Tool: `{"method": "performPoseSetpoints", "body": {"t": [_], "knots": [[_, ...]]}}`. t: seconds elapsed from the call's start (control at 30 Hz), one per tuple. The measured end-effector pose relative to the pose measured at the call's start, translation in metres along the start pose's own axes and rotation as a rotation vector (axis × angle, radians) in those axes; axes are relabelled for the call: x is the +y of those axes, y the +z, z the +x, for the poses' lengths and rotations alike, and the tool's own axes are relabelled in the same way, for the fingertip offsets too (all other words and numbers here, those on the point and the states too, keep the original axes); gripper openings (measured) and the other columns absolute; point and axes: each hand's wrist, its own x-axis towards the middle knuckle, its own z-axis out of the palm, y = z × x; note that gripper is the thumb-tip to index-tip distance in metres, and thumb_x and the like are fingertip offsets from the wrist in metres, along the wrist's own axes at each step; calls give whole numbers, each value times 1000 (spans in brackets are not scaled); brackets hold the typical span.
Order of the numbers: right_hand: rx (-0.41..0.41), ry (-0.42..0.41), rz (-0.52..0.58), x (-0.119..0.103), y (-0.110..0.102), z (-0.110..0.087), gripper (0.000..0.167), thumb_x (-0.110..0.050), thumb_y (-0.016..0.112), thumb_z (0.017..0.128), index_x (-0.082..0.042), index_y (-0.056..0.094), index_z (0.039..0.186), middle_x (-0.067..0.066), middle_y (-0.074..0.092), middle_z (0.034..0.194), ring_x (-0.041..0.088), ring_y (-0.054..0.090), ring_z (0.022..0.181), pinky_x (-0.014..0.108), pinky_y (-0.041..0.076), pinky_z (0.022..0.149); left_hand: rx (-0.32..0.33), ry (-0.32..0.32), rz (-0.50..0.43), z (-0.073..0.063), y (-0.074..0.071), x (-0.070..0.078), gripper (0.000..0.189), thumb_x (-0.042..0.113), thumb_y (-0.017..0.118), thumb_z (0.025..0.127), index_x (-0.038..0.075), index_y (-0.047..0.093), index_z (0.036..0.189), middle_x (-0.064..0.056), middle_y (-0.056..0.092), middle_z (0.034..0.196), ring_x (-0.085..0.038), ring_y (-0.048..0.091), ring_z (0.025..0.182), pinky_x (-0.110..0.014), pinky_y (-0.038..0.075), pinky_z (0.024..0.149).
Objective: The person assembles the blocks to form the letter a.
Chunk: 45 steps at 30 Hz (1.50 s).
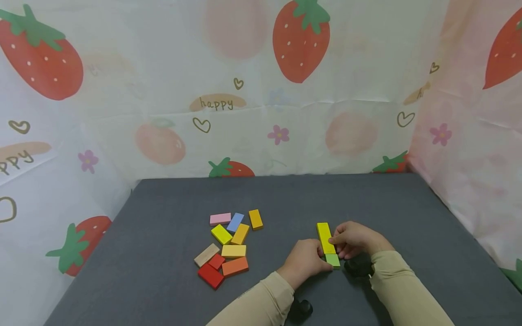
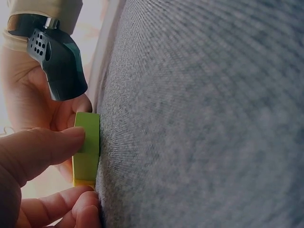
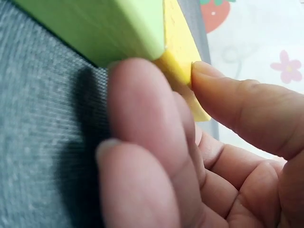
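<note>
A long yellow block (image 1: 323,233) and a light green block (image 1: 332,261) lie end to end on the dark grey table. My left hand (image 1: 303,260) is at their left side. Its thumb presses the green block's near end (image 2: 88,135), while its fingertips (image 2: 85,199) bend round toward the yellow block's side, pinching the pair. From the right, my right hand (image 1: 359,240) pinches the yellow block (image 3: 178,57), its thumb (image 3: 228,95) at the top edge. Its other fingers are curled low against the side, near where green meets yellow.
Left of my hands lies a loose cluster of blocks, among them a pink one (image 1: 220,219), a blue one (image 1: 235,222), an orange one (image 1: 235,267) and a red one (image 1: 210,275). A strawberry-printed cloth (image 1: 253,149) hangs behind the table (image 1: 163,226) and along both sides.
</note>
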Motion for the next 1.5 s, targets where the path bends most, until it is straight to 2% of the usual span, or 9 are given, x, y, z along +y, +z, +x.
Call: {"method": "performPoseSetpoints", "body": {"t": [0.37,1.0,1.17,1.33,1.5], "knots": [[-16,-8,17,1,-1,1,18,-17,59,88,-3,55,78,9,56,63,18,57,51,32,51,54,-9,17,-18,0,-1,0,28,28,82,64,15,58,69,7,50,62,-9,44,54,-21,37,50],[-48,13,23,2,0,3,18,-16,55,91,-2,57,80,11,58,66,19,58,53,32,51,55,-47,2,-22,2,-10,-4,30,33,82,64,15,59,71,6,51,63,-10,45,55,-22,38,51],[-71,11,24,3,-1,4,19,-18,56,91,-2,57,80,10,59,65,18,58,53,32,51,55,-58,-1,-42,3,-29,-16,30,34,80,68,13,61,78,5,53,68,-12,48,58,-24,40,51],[-84,16,23,2,-2,5,19,-19,57,90,-2,57,81,9,59,65,18,58,53,32,51,56,-63,-16,-43,1,-60,-30,28,33,76,73,13,63,87,5,54,74,-12,50,64,-25,43,57],[-92,13,28,1,-2,3,19,-17,56,91,-2,57,80,9,58,65,17,58,53,32,51,57,-43,-4,-75,-4,-89,-49,26,29,74,75,11,63,91,3,56,78,-14,51,70,-27,44,62]]}}
